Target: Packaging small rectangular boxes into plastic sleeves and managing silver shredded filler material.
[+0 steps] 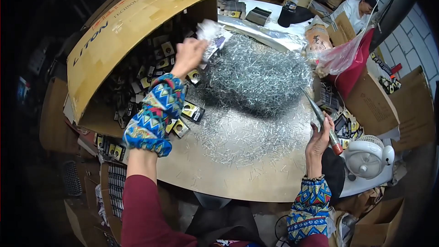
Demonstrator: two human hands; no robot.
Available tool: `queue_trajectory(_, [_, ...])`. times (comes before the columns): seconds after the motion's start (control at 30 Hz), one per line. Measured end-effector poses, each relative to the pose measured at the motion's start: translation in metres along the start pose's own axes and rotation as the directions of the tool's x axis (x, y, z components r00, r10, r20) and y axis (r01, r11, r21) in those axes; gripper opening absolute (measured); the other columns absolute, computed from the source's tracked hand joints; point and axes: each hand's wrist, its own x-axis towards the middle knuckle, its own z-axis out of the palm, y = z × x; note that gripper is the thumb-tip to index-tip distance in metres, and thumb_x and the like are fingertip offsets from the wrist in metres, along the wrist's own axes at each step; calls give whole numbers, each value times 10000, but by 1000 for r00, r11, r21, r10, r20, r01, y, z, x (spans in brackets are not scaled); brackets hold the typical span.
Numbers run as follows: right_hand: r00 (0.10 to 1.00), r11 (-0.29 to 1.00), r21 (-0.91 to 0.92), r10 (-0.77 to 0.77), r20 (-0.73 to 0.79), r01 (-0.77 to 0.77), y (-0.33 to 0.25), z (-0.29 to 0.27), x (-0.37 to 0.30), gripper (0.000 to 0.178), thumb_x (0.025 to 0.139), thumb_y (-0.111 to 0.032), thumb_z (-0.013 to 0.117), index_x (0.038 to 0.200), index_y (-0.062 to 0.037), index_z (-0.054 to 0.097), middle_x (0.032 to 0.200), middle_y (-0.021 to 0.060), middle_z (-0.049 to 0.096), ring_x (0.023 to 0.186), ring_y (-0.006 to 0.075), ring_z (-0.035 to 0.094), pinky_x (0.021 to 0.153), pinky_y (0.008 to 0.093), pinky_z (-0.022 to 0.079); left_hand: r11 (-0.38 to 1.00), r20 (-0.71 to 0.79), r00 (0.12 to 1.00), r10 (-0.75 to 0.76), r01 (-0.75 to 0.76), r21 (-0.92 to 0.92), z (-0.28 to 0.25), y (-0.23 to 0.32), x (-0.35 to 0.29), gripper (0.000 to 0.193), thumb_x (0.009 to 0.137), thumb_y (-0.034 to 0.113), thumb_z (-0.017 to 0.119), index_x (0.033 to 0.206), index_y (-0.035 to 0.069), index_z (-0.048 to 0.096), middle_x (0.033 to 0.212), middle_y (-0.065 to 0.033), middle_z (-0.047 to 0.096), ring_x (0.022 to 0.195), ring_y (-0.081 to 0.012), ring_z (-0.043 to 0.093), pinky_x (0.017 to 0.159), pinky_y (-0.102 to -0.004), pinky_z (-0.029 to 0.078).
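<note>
My left hand (pixel 188 54) is raised over the table and grips a small clear plastic packet (pixel 212 36) near the mouth of a big cardboard box (pixel 123 27) lying on its side. Several small black-and-yellow packets (pixel 192 111) spill out of that box. A large heap of small silvery metal pieces (pixel 256 75) lies right of my left hand. At the table's right edge my right hand (pixel 320 139) holds a metal scoop with a red-ended handle (pixel 325 126), its blade pointing toward the heap. Both wrists wear patterned sleeve covers.
The round table (pixel 228 178) has loose metal pieces scattered on it. A small white fan (pixel 368 158) stands to the right. Cardboard boxes (pixel 379 105), a red bag (pixel 354 68) and more packets crowd the right side. Two other people (pixel 359 11) work at the far side.
</note>
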Motion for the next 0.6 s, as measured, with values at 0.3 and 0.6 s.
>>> queue_trajectory(0.3, [987, 986, 72, 144, 66, -148, 23, -24, -9, 397, 908, -298, 605, 1245, -112, 505, 1138, 10, 590, 1012, 144, 545, 856, 336, 420, 957, -150, 970, -191, 150, -249, -15, -21, -80, 290, 885, 116, 511, 1139, 16, 609, 984, -108, 655, 897, -211, 613, 800, -312, 478])
queue_trajectory(0.6, [657, 701, -614, 276, 702, 362, 86, 25, -81, 201, 861, -125, 607, 1035, -46, 667, 1043, 71, 644, 1053, 196, 561, 864, 345, 467, 899, 566, 799, 205, -382, 213, 5, -47, -184, 515, 728, 68, 616, 1238, 43, 547, 1194, -111, 565, 1159, -305, 486, 970, -443, 385])
